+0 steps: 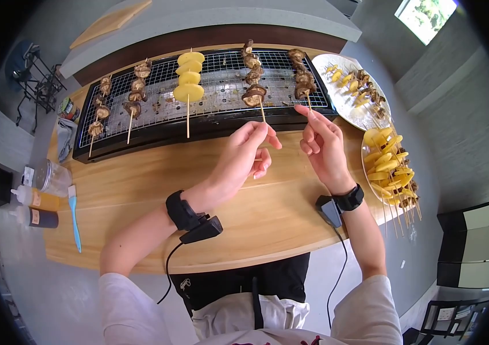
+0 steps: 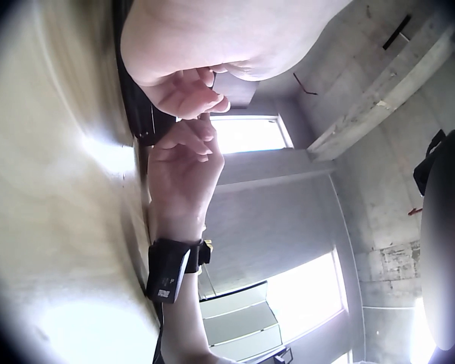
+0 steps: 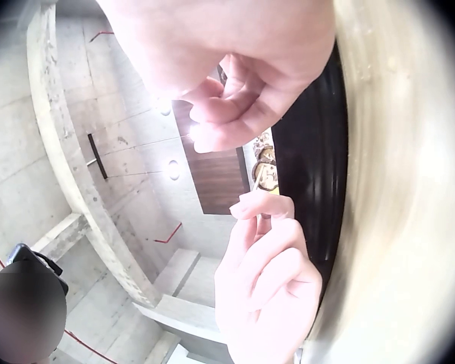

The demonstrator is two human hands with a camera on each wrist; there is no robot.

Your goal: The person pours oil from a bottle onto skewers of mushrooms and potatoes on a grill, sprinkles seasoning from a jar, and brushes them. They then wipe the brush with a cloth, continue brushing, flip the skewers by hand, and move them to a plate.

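My left hand [image 1: 243,150] pinches the bare lower end of a mushroom skewer [image 1: 254,95] lying on the black grill [image 1: 221,118]. In the right wrist view, the left hand [image 3: 269,277] shows thumb and forefinger together on the stick. Just to the right, my right hand [image 1: 326,144] has its thumb and forefinger at the stick end of another mushroom skewer [image 1: 303,83], its other fingers curled. Further left on the grill's wire rack lie a potato-slice skewer [image 1: 189,92] and two more mushroom skewers, one of them a mushroom skewer [image 1: 133,106] beside the potato.
A white oval plate [image 1: 336,98] with small skewers stands right of the grill. Nearer, another plate holds heaped potato skewers [image 1: 391,167], sticks jutting over the table edge. At left are sauce bottles [image 1: 40,199], a clear jar [image 1: 55,178], a blue brush [image 1: 74,221] and a grey cloth [image 1: 65,140].
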